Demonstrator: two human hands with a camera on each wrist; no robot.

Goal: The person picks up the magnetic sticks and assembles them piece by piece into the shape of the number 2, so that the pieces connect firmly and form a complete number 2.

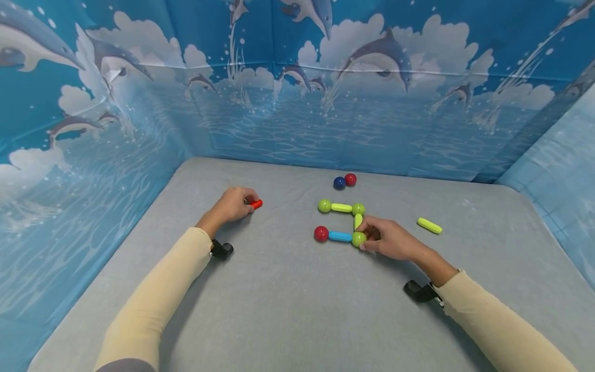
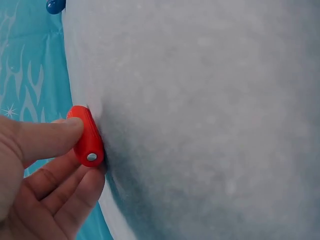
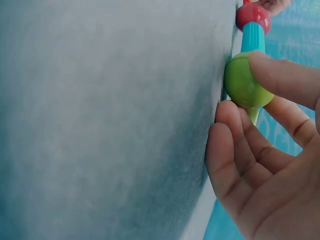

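My left hand (image 1: pixel 236 203) pinches a red magnetic rod (image 2: pixel 87 137) between thumb and fingers, low over the left part of the table; a round metal tip shows at the rod's end. My right hand (image 1: pixel 392 238) grips a green ball (image 3: pixel 245 80) at the near right corner of a joined shape. From that ball a blue rod (image 1: pixel 340 236) runs left to a red ball (image 1: pixel 321 233). A yellow-green rod (image 1: pixel 358 221) leads away to a second green ball (image 1: pixel 358 208). Another yellow-green rod (image 1: pixel 341 207) joins it to a third green ball (image 1: pixel 324 205).
Behind the shape, a dark blue ball (image 1: pixel 339 183) and a second red ball (image 1: pixel 350 179) sit side by side. A loose yellow-green rod (image 1: pixel 429 226) lies to the right. A dolphin-print curtain (image 1: pixel 297 124) borders the grey table (image 1: pixel 288 310) at the back and sides.
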